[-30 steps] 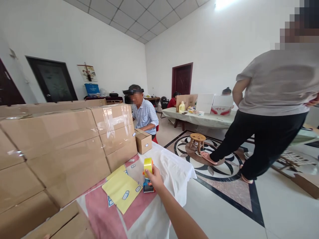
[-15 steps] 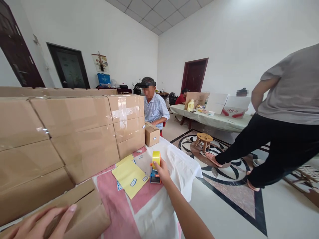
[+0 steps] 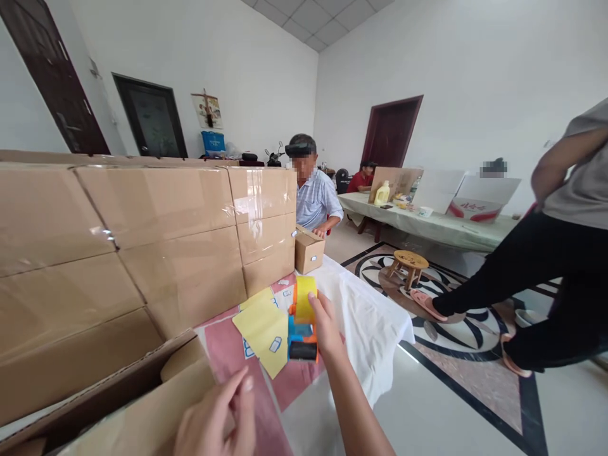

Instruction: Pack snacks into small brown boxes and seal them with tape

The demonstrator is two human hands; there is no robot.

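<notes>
Yellow tape on an orange-and-blue tape dispenser (image 3: 303,323) is now lifted off the table (image 3: 380,316) in the right hand (image 3: 327,324), whose fingers are curled around its far-right side; a second ago the same dispenser stood upright on the cloth with the hand only resting on top of it. It has also come nearer, and now hangs above the yellow sheets (image 3: 262,326) lying on the pink and white cloth.

Nearer and to the left, the left hand (image 3: 219,419) has come into view. A second ago it was out of sight; now its fingers lie spread and loosely bent on the top flap of the open cardboard box (image 3: 137,411), pressing rather than gripping, though the lower edge of the view cuts the palm off, so I cannot be sure how firmly. With the dispenser raised and the flap under the other hand, the two seem to be drawing together over that box.

Behind stands a wall of stacked taped cartons (image 3: 142,234). At the far end of the table a seated person (image 3: 316,193) works at a small box (image 3: 308,249), and at the right a standing person (image 3: 560,253) has one foot forward.
</notes>
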